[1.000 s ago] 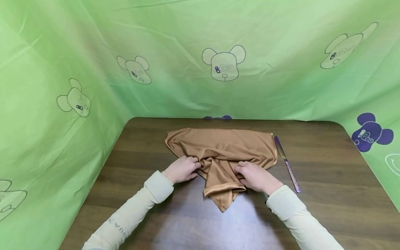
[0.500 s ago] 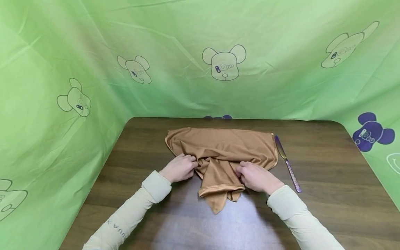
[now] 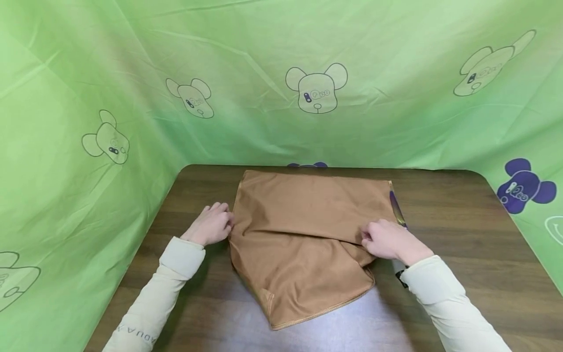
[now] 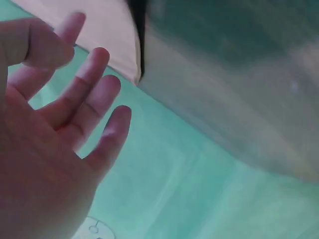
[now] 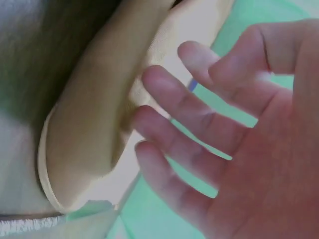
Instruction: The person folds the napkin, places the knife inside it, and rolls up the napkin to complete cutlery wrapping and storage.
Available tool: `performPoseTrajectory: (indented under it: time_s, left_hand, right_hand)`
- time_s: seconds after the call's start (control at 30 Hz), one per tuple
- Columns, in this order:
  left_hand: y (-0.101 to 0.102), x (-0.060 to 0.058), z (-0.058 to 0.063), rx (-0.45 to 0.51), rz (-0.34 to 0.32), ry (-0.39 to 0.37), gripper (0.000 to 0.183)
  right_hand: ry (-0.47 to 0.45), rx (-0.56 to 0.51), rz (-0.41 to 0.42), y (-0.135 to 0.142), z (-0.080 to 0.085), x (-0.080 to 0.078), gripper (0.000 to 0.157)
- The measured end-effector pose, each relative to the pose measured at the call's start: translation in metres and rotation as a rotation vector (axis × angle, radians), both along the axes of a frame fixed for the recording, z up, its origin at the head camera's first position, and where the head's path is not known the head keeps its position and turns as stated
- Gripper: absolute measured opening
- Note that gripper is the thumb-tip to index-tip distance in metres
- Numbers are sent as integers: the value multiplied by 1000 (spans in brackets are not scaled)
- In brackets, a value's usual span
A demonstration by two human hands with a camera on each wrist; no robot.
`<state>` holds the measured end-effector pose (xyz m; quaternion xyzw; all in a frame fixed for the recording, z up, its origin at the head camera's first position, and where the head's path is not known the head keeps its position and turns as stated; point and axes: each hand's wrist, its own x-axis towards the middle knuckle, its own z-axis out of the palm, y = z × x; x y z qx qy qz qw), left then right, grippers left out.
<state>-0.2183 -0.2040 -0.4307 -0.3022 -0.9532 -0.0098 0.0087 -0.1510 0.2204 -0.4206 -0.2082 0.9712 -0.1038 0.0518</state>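
Note:
A brown satiny cloth (image 3: 308, 205) lies across the table, its back part fairly flat and its front part loosely folded with a corner pointing toward me. My left hand (image 3: 211, 223) is at the cloth's left edge. In the left wrist view its fingers (image 4: 92, 74) are loosely bent, with the pale cloth (image 4: 107, 37) beyond them. On the right side of the cloth, my right hand (image 3: 389, 239) rests by a crease. The right wrist view shows its fingers (image 5: 164, 89) spread and slightly bent, fingertips close to the cloth (image 5: 84, 134), with nothing gripped between them.
A table knife (image 3: 398, 210) with a dark, shiny blade lies at the cloth's right edge, its handle hidden behind my right hand. The wooden table (image 3: 457, 254) is bordered by a green curtain (image 3: 246, 122) with printed bear heads at the back and sides.
My hands have moved apart, left hand outward and right hand to the right. The bunched front of the cloth has spread into a wide flap, and the knife's handle is now hidden.

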Motion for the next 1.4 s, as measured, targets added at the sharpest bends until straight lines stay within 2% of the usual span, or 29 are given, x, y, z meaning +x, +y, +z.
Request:
performPoseTrajectory:
  time_s: [0.07,0.17,0.27,0.37,0.47,0.53,0.67,0.87,0.97,1.1,1.17,1.23,1.4]
  left_hand:
    - [4,3,-3,29,-42,-28,4]
    - [17,10,-8,87,-140,-88,12]
    - [32,20,-11,110,-199,-138,22]
    - [44,30,-13,89,-196,-177,39]
    - [53,39,-14,50,-158,-226,57]
    - [57,44,-14,27,-129,-252,68]
    - [59,49,-19,18,-100,-270,84]
    - [56,51,-20,45,-100,-286,91]
    - [54,51,-17,17,-98,-311,91]
    - [52,52,-11,-39,-70,-340,89]
    - [52,53,-9,-56,-51,-339,88]
    - [52,53,-8,-73,-29,-339,88]
    - [53,54,-7,-98,11,-354,99]
  right_hand:
    - [-9,-1,23,-2,-1,2,16]
    - [-46,10,55,-7,-4,5,12]
    - [-87,40,47,-13,-6,9,15]
    - [-100,67,36,-16,-8,13,23]
    - [-92,80,30,-19,-12,15,33]
    - [-73,80,30,-20,-15,16,34]
    - [-6,72,52,-20,-21,17,24]
    - [86,89,79,-20,-16,17,23]
    - [209,82,86,-20,-10,13,17]
    - [415,36,6,-19,-3,7,11]
    - [449,26,-46,-19,1,8,14]
    - [387,39,-81,-18,3,12,16]
    - [74,104,-81,-23,-1,27,24]
